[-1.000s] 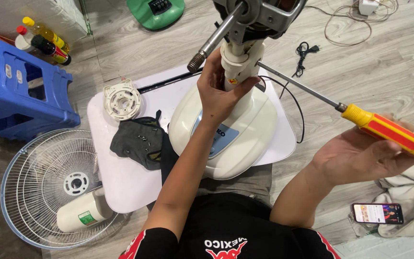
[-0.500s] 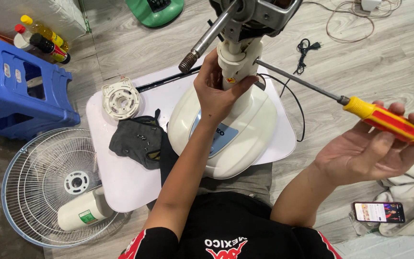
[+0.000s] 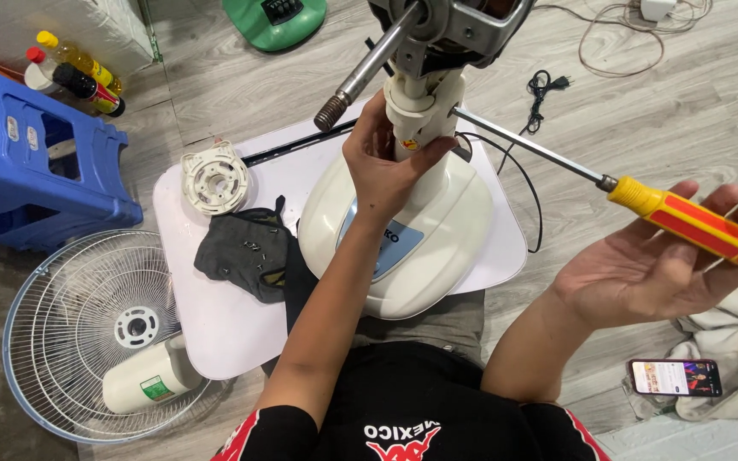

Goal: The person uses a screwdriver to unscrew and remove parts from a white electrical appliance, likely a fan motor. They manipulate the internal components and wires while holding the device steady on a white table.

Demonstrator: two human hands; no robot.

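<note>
A cream fan body (image 3: 437, 222) lies on a white board (image 3: 215, 316) across my lap, its motor head (image 3: 454, 21) at the top edge. My left hand (image 3: 382, 166) grips the fan's neck (image 3: 420, 111) just below the motor. My right hand (image 3: 642, 269) holds a screwdriver with a yellow and red handle (image 3: 685, 222) across its fingers, palm up. The long steel shaft (image 3: 531, 145) runs left to the neck, where the tip touches it. A bare metal motor shaft (image 3: 369, 68) sticks out toward the upper left.
On the board lie a round white plastic cap (image 3: 215, 179) and a dark cloth (image 3: 245, 252) with small screws. A wire fan guard (image 3: 87, 333) and white bottle (image 3: 143, 380) sit on the floor left, beside a blue stool (image 3: 27, 162). A phone (image 3: 675, 377) rests at right on pale cloth.
My right hand has shifted slightly with the screwdriver handle, fingers spreading under it. The left hand keeps its hold on the neck.
</note>
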